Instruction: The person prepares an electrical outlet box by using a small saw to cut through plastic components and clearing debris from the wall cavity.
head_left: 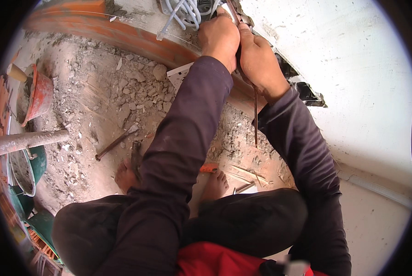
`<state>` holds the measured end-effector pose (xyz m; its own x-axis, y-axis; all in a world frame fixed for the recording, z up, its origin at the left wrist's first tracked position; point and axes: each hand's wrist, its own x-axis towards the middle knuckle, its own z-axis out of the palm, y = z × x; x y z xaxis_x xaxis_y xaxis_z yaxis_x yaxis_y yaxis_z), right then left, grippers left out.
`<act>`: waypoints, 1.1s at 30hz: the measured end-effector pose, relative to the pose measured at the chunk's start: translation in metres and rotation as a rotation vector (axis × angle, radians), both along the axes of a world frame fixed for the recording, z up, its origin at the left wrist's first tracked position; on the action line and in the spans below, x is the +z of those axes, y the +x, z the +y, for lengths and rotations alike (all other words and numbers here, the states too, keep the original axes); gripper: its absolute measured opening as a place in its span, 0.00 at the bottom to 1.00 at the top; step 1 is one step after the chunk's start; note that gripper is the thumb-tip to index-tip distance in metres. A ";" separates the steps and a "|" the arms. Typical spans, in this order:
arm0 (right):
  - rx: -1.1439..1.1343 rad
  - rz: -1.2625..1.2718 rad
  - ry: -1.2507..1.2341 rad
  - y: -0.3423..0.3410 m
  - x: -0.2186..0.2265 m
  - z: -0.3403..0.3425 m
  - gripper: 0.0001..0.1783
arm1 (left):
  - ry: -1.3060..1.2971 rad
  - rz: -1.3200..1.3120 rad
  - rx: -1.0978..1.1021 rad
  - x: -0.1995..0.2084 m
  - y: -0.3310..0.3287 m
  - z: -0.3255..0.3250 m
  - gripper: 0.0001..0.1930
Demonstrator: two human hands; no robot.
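Observation:
At the far edge, against the broken border of the white wall (353, 60), my two hands are close together. My left hand (219, 39) is closed, knuckles up, beside a bundle of white cables (183, 14); what its fingers hold is hidden. My right hand (261, 60) is closed around a thin brown rod (256, 119), whose lower end hangs below the wrist. A brown strip with a white edge sticks out beyond both hands; I cannot tell whether it is the same piece. Dark openings (307, 92) break the wall beside my right hand.
An orange brick ledge (137, 41) runs across the far side. Rubble (141, 83) covers the floor, with a chisel (116, 142) lying on it. An orange bucket (39, 96), a pole (29, 142) and green containers (38, 161) stand at the left. My bare feet (215, 186) are below.

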<state>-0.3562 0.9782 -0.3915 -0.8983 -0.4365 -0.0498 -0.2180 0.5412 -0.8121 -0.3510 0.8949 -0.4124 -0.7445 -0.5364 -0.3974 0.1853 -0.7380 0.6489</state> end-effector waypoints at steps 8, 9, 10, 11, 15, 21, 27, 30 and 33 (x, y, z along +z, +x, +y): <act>0.080 0.094 -0.040 -0.001 -0.012 0.015 0.32 | -0.012 -0.001 0.022 0.005 0.002 0.002 0.17; 0.056 0.077 -0.008 0.001 -0.009 0.011 0.32 | 0.007 0.008 0.016 0.007 0.005 0.002 0.17; 0.032 0.061 0.024 0.002 -0.002 0.007 0.32 | 0.027 0.018 0.011 0.008 0.006 0.002 0.18; 0.008 0.045 0.056 0.004 0.002 0.006 0.32 | 0.047 0.028 0.005 0.007 0.007 0.003 0.18; 0.006 -0.099 0.081 0.017 0.000 0.027 0.33 | -0.199 -0.105 0.010 -0.011 -0.004 -0.004 0.20; 0.090 0.100 0.026 -0.001 -0.011 0.011 0.32 | -0.037 0.030 -0.001 -0.004 0.005 -0.002 0.20; 0.046 0.033 0.049 0.004 -0.002 0.008 0.32 | -0.048 0.023 0.027 0.001 0.005 -0.002 0.21; 0.074 0.103 0.094 0.009 -0.007 0.016 0.32 | -0.049 0.030 0.003 -0.011 0.003 0.000 0.21; 0.088 0.034 0.102 0.010 -0.010 0.031 0.32 | -0.142 -0.052 0.024 -0.004 -0.001 0.000 0.22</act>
<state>-0.3460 1.0094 -0.4020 -0.8586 -0.5081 -0.0681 -0.2950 0.5984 -0.7449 -0.3520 0.8950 -0.4162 -0.7114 -0.6072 -0.3539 0.1648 -0.6337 0.7558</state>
